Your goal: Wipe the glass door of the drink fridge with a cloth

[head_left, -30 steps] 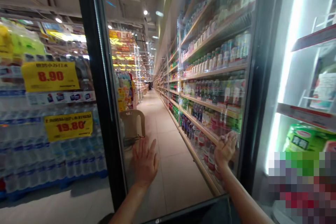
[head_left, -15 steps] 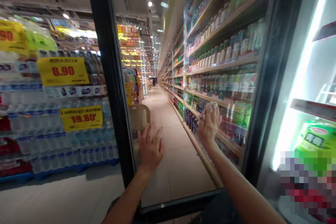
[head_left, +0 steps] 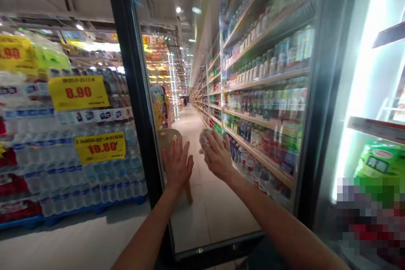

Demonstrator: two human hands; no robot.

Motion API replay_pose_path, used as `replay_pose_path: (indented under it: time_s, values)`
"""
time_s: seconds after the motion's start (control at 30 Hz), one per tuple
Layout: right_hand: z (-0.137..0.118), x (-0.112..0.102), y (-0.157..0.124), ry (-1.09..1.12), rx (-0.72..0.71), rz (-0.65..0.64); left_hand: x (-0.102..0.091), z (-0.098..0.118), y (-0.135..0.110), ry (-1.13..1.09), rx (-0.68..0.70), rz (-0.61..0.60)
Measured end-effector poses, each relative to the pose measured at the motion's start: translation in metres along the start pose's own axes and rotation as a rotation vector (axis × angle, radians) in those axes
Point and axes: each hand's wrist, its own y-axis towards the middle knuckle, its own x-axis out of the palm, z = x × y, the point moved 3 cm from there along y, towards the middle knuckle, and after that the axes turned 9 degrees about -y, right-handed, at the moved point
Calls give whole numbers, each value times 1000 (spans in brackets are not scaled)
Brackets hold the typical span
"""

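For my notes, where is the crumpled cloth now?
Mid-picture in the head view, the crumpled cloth is under the right hand, to the right of the left hand.

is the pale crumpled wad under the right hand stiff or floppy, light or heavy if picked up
Probably floppy: the wad looks bunched and crumpled under the right hand. Likely light, being small enough for that hand to cover much of it. Its uneven outline suggests it wouldn't roll readily

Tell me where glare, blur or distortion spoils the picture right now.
In the head view, the light strip is blown out white; the rightmost shelved bottles look smeared; the pale wad under the right hand lacks clear detail; the outline of the left hand reads fine; the lower-right patch is pixelated.
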Motion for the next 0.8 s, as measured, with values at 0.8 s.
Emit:
replay_pose_path:
  time_s: [0.8]
  values:
    - [55,-5,22,-85,-15,82,8,2,47,26,-69,41]
